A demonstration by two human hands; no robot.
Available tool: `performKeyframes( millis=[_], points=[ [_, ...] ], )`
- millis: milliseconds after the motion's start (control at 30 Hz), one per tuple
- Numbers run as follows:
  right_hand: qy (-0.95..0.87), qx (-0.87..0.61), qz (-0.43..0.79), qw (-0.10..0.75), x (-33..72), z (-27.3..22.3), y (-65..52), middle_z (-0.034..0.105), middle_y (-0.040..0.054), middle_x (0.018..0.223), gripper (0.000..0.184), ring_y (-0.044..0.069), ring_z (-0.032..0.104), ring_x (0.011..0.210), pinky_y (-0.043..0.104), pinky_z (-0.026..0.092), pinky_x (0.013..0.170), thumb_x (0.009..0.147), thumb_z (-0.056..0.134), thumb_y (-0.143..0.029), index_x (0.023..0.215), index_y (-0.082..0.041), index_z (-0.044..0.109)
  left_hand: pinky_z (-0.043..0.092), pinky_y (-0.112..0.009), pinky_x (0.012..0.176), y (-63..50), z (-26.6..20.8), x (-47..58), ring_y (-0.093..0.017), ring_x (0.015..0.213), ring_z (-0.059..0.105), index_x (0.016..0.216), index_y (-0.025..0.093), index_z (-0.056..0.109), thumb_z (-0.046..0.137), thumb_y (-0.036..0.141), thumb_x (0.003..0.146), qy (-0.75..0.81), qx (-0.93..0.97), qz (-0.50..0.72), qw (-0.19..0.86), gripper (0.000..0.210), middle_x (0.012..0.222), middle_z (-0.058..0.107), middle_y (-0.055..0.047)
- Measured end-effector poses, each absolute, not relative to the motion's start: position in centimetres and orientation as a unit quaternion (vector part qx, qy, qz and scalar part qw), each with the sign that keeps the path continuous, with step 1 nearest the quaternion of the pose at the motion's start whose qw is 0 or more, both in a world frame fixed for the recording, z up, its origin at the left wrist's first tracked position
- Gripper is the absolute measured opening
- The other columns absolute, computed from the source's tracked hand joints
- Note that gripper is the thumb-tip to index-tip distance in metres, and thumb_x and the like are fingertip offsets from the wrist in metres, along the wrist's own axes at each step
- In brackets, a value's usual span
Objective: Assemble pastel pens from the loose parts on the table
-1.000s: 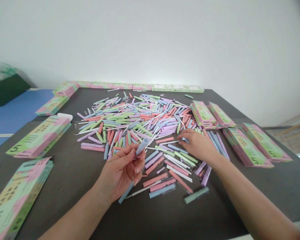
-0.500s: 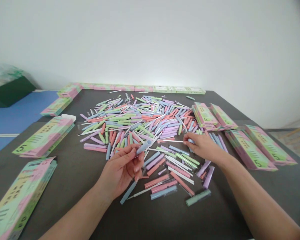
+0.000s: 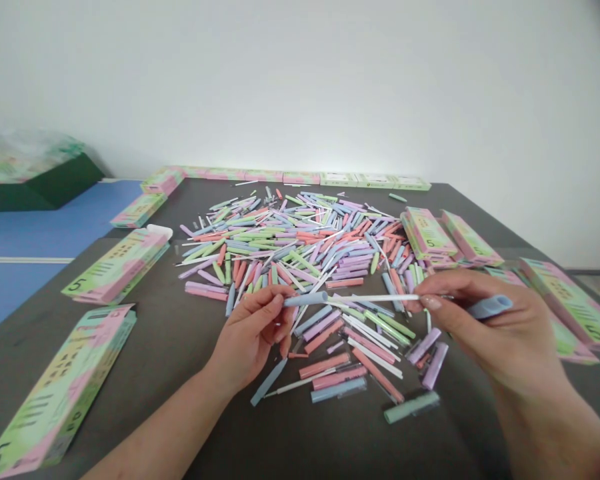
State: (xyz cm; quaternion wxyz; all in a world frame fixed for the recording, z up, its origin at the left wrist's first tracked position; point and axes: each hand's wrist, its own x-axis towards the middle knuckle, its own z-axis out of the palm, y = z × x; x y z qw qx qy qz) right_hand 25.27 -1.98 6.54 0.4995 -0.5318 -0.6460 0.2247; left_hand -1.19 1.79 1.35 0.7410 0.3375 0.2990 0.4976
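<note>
My left hand (image 3: 253,333) pinches a light blue pen barrel (image 3: 307,299), its open end pointing right. My right hand (image 3: 515,347) grips a thin white pen refill (image 3: 380,298) between thumb and fingertips. The refill's left end meets the barrel's mouth; whether it is inside I cannot tell. A second light blue tube (image 3: 495,306), open at one end, is tucked in the right hand. Below the hands lie loose pen parts: a pink tube (image 3: 325,365), white refills (image 3: 375,333) and a green-grey tube (image 3: 411,407) in the foreground.
A wide pile of coloured pen parts (image 3: 300,240) covers the middle of the dark table (image 3: 190,373). Printed boxes stand at the left (image 3: 55,393), right (image 3: 423,233) and along the back edge (image 3: 340,179). A dark green bin (image 3: 55,180) sits on a blue surface at far left.
My right hand has left the pile and come nearer, now with a white refill and a blue tube. The refill has been brought to the left hand's barrel, which has turned more level.
</note>
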Motion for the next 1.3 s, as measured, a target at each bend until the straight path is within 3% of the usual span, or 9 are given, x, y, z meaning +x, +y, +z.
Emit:
performKeyframes(
  millis=[333, 467, 733, 967, 1167, 1300],
  points=[
    [-0.699, -0.539, 0.153, 0.443, 24.9, 6.8, -2.3, 0.072, -0.0021, 0.069, 0.012, 0.011, 0.06, 0.054, 0.02, 0.04, 0.044, 0.08, 0.071, -0.016, 0.086, -0.026, 0.073, 0.047, -0.018, 0.037, 1.5, 0.8, -1.1, -0.007, 0.046, 0.044, 0.093, 0.015, 0.072, 0.069, 0.029, 0.083, 0.318, 0.401, 0.5, 0.698, 0.017, 0.059, 0.051, 0.003],
    [-0.732, -0.529, 0.139, 0.406, 23.5, 7.1, -2.2, 0.075, -0.0006, 0.074, 0.011, 0.012, 0.065, 0.057, 0.02, 0.045, 0.046, 0.081, 0.069, -0.016, 0.087, -0.024, 0.074, 0.047, -0.017, 0.041, 1.4, 0.3, -1.3, -0.007, 0.047, 0.045, 0.1, 0.017, 0.07, 0.065, 0.031, 0.087, 0.331, 0.441, 0.488, 0.676, 0.02, 0.058, 0.049, 0.004],
    [-0.741, -0.51, 0.14, 0.414, 21.8, 6.6, -1.9, 0.078, 0.0022, 0.083, 0.01, 0.019, 0.073, 0.071, 0.025, 0.056, 0.057, 0.085, 0.067, -0.023, 0.091, -0.025, 0.075, 0.045, -0.018, 0.043, 1.3, 0.5, -1.6, -0.008, 0.047, 0.046, 0.102, 0.019, 0.068, 0.061, 0.031, 0.09, 0.345, 0.468, 0.496, 0.645, 0.019, 0.058, 0.046, 0.005],
    [-0.701, -0.518, 0.198, 0.449, 22.1, 6.8, -1.7, 0.076, 0.001, 0.075, 0.006, 0.016, 0.07, 0.064, 0.023, 0.053, 0.054, 0.083, 0.069, -0.024, 0.085, -0.024, 0.075, 0.038, -0.018, 0.043, 1.0, 1.3, -1.7, -0.007, 0.046, 0.049, 0.1, 0.017, 0.072, 0.066, 0.032, 0.086, 0.382, 0.525, 0.494, 0.578, 0.021, 0.065, 0.064, -0.001],
    [-0.679, -0.5, 0.268, 0.466, 22.6, 6.4, -1.2, 0.075, 0.0007, 0.069, 0.004, 0.014, 0.068, 0.061, 0.02, 0.051, 0.053, 0.083, 0.071, -0.024, 0.084, -0.023, 0.074, 0.051, -0.022, 0.061, 1.2, 1.8, -2.2, -0.016, 0.069, 0.068, 0.094, 0.016, 0.077, 0.069, 0.024, 0.082, 0.41, 0.586, 0.486, 0.503, 0.016, 0.08, 0.075, -0.007],
    [-0.659, -0.492, 0.304, 0.481, 22.5, 5.9, -1.2, 0.075, 0.0013, 0.069, 0.004, 0.014, 0.07, 0.062, 0.02, 0.053, 0.055, 0.084, 0.07, -0.022, 0.084, -0.022, 0.073, 0.051, -0.022, 0.057, 1.1, 2.0, -2.4, -0.017, 0.067, 0.068, 0.093, 0.017, 0.079, 0.07, 0.02, 0.08, 0.421, 0.621, 0.48, 0.455, 0.016, 0.078, 0.077, -0.008]
  ],
)
